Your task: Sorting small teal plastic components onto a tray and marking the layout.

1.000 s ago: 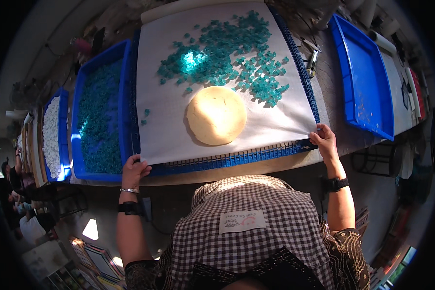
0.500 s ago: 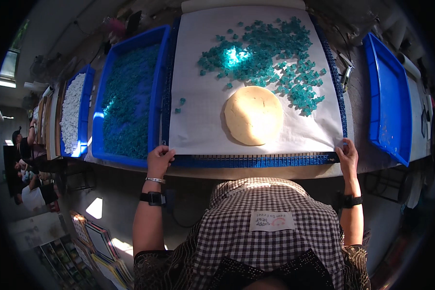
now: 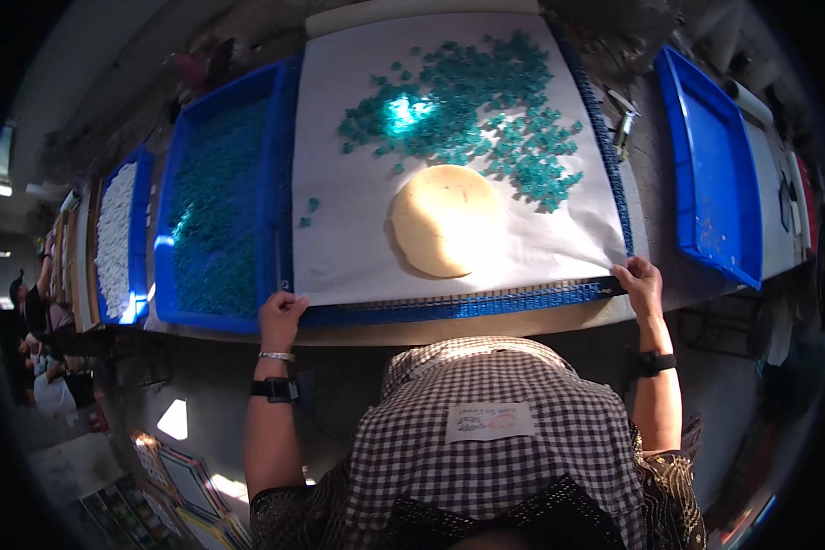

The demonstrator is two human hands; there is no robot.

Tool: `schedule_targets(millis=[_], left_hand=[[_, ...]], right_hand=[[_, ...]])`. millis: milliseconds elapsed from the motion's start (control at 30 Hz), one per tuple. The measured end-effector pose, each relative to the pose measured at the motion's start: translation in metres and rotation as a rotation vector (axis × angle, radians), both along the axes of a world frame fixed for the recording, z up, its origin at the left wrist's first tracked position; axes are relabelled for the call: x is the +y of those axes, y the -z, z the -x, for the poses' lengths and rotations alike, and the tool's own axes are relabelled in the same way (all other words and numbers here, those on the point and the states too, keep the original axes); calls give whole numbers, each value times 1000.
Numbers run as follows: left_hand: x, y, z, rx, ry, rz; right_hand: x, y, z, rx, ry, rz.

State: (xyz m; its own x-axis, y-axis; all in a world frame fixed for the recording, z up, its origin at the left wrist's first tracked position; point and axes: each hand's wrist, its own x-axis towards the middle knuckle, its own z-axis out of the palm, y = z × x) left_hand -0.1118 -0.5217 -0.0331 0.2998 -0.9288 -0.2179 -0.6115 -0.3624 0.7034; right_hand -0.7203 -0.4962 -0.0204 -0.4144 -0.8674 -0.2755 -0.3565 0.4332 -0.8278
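A white sheet, paper-like, lies over a blue grid-sided tray. My left hand pinches the sheet's near left corner; my right hand pinches the near right corner, where the sheet wrinkles. Resting on the sheet near its front is a round, flat, cream-coloured disc, partly lit by strong sunlight. Beyond it, small teal translucent pieces are scattered in a loose heap, with a few stray ones at the left. The tray's near edge shows below the sheet.
On the left stands a blue bin of teal pieces, and past it a smaller blue bin of white pieces. A blue bin stands at the right. A metal tool lies beside the tray. Other people are far left.
The whole scene has shifted left and tilted slightly in view. Both hands still grip the sheet's near corners, and the disc and teal pieces keep their places on it.
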Motion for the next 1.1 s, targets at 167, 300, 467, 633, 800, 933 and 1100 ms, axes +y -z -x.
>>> schedule_targets(millis=[167,300,467,633,800,933,1100], left_hand=[[5,0,-12,19,-27,-34],[-1,-2,-6,88,-18,-56],[0,8,-14,76,-7,-37],[-3,5,-10,92,-22,-43],[6,0,-19,-25,15,-29],[1,1,-8,-143,75,16],[-3,-8,7,-86,42,-24]], right_hand=[[-4,-8,-15,267,-29,-26],[-2,-20,-17,316,-9,-54],[-5,-25,-16,370,-33,-90],[-3,-25,-17,370,-36,-82],[-5,-12,-22,361,-73,-45],[-1,-10,-12,394,-74,-46],[0,-4,1,273,-84,-11]])
